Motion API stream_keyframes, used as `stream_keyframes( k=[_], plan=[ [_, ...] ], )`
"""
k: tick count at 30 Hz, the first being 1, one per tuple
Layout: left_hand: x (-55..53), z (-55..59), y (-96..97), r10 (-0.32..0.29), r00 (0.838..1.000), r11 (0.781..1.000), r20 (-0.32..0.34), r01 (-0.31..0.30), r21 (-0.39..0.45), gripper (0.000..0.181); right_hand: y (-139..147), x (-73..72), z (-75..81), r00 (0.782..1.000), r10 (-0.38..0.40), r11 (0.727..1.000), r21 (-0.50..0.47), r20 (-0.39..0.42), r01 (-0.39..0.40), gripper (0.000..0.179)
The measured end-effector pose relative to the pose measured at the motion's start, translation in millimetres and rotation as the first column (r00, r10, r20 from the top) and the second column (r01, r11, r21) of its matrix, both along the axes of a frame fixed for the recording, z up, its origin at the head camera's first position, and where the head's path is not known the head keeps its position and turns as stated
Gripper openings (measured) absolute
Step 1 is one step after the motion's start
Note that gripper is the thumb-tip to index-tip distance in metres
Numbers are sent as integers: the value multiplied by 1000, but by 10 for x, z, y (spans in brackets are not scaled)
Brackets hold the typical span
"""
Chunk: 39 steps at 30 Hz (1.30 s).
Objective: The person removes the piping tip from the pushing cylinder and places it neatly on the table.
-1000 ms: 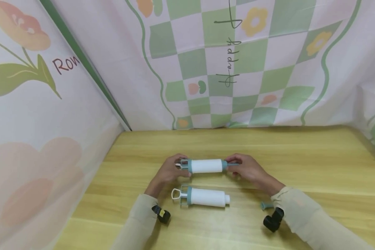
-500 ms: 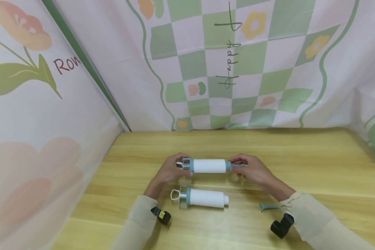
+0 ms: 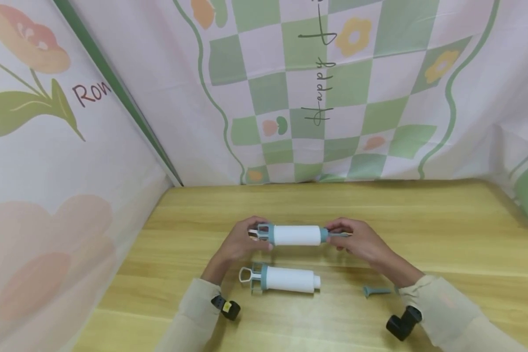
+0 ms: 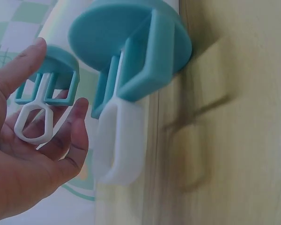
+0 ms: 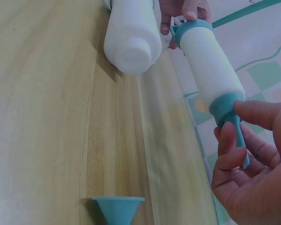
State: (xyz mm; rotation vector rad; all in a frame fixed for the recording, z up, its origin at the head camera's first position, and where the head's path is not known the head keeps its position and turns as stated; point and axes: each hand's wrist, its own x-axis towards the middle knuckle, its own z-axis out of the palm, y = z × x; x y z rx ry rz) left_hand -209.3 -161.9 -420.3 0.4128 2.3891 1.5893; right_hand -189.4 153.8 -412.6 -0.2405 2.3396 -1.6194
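In the head view, a white syringe-like tube point(image 3: 297, 235) is held level between my two hands, above the wooden table. My left hand point(image 3: 242, 239) holds its teal collar, thumb on one side and fingers on the other. The white loop handle point(image 4: 34, 123) pokes out towards my left palm. My right hand point(image 3: 356, 238) pinches the teal nozzle point(image 5: 225, 107) at the other end, whose thin spout points between the fingers. A second white tube point(image 3: 290, 279) of the same kind lies nearer me, its white neck bare. A loose teal nozzle point(image 3: 376, 291) lies to its right.
The wooden table point(image 3: 444, 220) runs back to a patterned curtain point(image 3: 308, 122). A white flowered wall point(image 3: 70, 171) borders the left side. Black wrist cameras point(image 3: 231, 309) sit below both hands, the right one close to the loose nozzle.
Over the last second, the held tube and my right hand have shifted slightly right, with the left hand keeping its grip. The right forearm has moved off the loose nozzle, showing more of it.
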Motion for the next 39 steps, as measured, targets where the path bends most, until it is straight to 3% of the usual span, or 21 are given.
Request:
stream_keyframes(
  k=[11,26,33,39],
  plan=[
    [65,32,9,-77,996,996,-51,79,36,53,60,98,31,1000,-16,1000,-9,3,16,41],
    [152,135,109,-120,990,991,-72,124,51,56,144,243,81,997,-2,1000,0,-75,2,44],
    [197,131,139,-82,993,993,-81,89,80,54,177,289,107,998,-19,1000,2,-62,19,45],
    [265,142,179,-51,998,992,-38,55,112,51,241,387,118,997,6,1000,-25,-72,-8,43]
  ],
)
